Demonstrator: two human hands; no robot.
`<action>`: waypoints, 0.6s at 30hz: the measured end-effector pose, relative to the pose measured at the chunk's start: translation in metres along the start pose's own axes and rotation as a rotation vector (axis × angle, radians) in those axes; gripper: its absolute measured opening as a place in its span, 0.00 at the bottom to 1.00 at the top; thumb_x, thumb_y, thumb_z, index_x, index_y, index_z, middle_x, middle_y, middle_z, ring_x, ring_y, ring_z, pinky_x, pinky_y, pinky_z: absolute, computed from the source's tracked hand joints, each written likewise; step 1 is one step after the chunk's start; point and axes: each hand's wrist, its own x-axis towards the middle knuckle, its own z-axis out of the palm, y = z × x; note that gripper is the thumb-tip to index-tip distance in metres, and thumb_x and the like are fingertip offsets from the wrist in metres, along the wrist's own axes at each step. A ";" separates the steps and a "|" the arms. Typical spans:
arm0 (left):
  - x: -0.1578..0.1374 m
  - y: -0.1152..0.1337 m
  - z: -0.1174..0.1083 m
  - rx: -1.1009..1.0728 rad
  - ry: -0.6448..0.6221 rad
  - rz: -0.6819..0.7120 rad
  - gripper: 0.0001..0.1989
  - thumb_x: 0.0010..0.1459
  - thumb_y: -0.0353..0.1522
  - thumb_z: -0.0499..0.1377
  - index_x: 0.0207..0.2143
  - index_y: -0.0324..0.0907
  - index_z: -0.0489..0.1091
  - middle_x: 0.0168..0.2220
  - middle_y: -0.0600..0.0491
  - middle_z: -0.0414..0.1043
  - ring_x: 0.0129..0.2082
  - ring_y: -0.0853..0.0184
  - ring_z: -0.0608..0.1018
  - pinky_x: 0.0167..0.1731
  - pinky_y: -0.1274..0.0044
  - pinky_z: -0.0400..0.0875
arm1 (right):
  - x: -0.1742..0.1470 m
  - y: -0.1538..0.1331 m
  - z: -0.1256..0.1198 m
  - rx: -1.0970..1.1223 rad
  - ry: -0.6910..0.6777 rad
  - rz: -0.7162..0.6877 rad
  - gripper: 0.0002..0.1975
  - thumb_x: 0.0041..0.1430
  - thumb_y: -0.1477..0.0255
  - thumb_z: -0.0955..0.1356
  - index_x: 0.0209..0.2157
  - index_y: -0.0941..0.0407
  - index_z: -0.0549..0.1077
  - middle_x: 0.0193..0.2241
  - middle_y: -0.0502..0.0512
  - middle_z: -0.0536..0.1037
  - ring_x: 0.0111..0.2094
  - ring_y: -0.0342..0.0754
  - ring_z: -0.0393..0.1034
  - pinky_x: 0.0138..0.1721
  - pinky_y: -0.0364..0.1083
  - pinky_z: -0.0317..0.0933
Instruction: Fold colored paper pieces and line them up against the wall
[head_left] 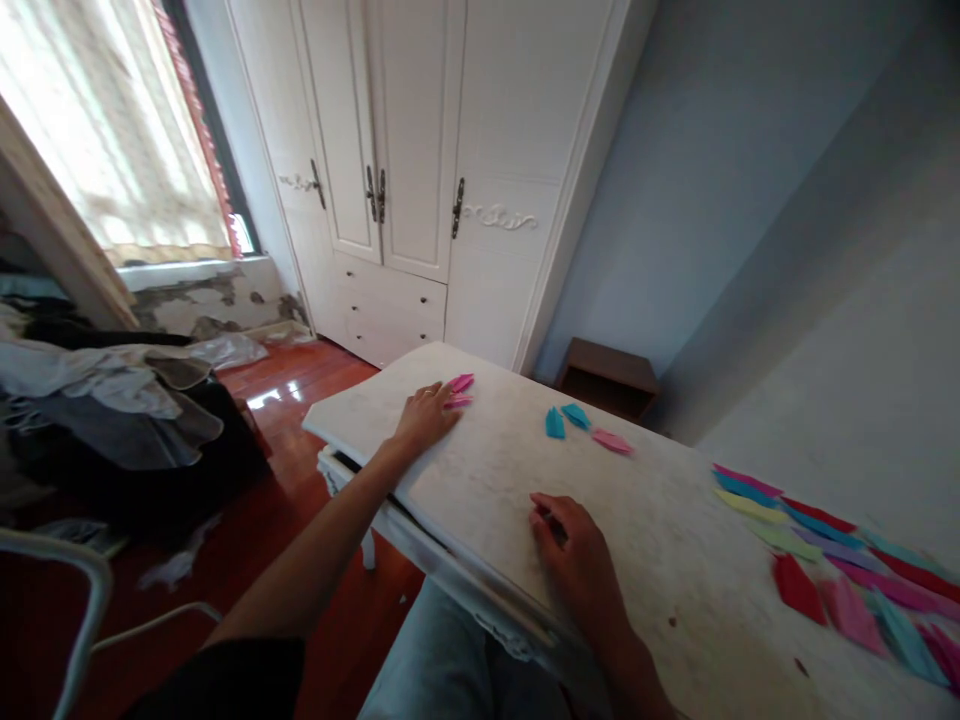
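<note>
My left hand (426, 415) lies palm down near the far left edge of the table, fingers stretched out. Its fingertips reach two folded pink papers, one bright pink paper (462, 382) above and a second pink paper (458, 401) just below, partly covered by the fingers. My right hand (576, 545) rests on the tabletop nearer to me, fingers loosely curled with a gap to the thumb and nothing visible in it. Beyond it lie two folded blue papers, a left one (554, 423) and a right one (576, 416), beside a folded pink paper (612, 441).
The pale table (480, 490) has a slightly open drawer (420, 530) on my side. Rows of colourful folded papers (799, 590) cover its right end. A white wardrobe (420, 130) and a brown cabinet (611, 370) stand behind. Clothes (127, 390) are heaped at left, near a metal frame (94, 590).
</note>
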 end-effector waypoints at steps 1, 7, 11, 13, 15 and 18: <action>0.002 -0.001 0.002 -0.007 -0.020 0.031 0.19 0.61 0.36 0.57 0.54 0.44 0.67 0.57 0.43 0.68 0.57 0.53 0.69 0.54 0.62 0.63 | 0.001 0.000 0.002 -0.004 -0.002 -0.007 0.13 0.59 0.69 0.64 0.41 0.55 0.78 0.36 0.59 0.79 0.38 0.55 0.73 0.44 0.55 0.67; 0.009 -0.002 0.005 -0.043 -0.059 0.106 0.10 0.62 0.35 0.55 0.40 0.45 0.75 0.46 0.46 0.76 0.49 0.57 0.74 0.50 0.69 0.64 | -0.001 -0.003 0.001 -0.006 -0.062 -0.030 0.12 0.61 0.68 0.64 0.41 0.54 0.77 0.38 0.59 0.79 0.39 0.54 0.72 0.44 0.54 0.67; 0.000 0.001 0.000 -0.148 0.046 0.063 0.14 0.60 0.37 0.58 0.48 0.43 0.72 0.44 0.46 0.74 0.44 0.59 0.75 0.48 0.71 0.67 | -0.005 -0.003 -0.003 0.016 -0.076 -0.024 0.12 0.61 0.67 0.65 0.42 0.54 0.77 0.38 0.59 0.79 0.40 0.53 0.72 0.45 0.53 0.67; -0.011 0.007 -0.003 -0.277 0.121 0.033 0.17 0.57 0.35 0.61 0.49 0.43 0.71 0.43 0.48 0.73 0.41 0.62 0.75 0.45 0.72 0.69 | -0.005 -0.004 -0.003 0.026 -0.076 -0.015 0.12 0.61 0.67 0.65 0.42 0.54 0.77 0.38 0.59 0.79 0.40 0.53 0.72 0.45 0.53 0.67; -0.026 0.018 -0.005 -0.447 0.177 0.001 0.19 0.53 0.32 0.64 0.49 0.42 0.71 0.43 0.49 0.72 0.39 0.64 0.75 0.43 0.73 0.71 | -0.005 -0.006 -0.003 0.032 -0.075 -0.003 0.13 0.61 0.67 0.65 0.43 0.55 0.76 0.38 0.59 0.79 0.39 0.53 0.72 0.44 0.52 0.67; -0.055 0.040 -0.005 -0.717 0.202 -0.068 0.21 0.50 0.31 0.66 0.47 0.42 0.71 0.43 0.50 0.72 0.35 0.67 0.75 0.38 0.75 0.72 | -0.003 -0.011 -0.004 0.063 -0.060 0.033 0.15 0.61 0.65 0.65 0.45 0.55 0.76 0.38 0.59 0.79 0.38 0.52 0.72 0.44 0.52 0.67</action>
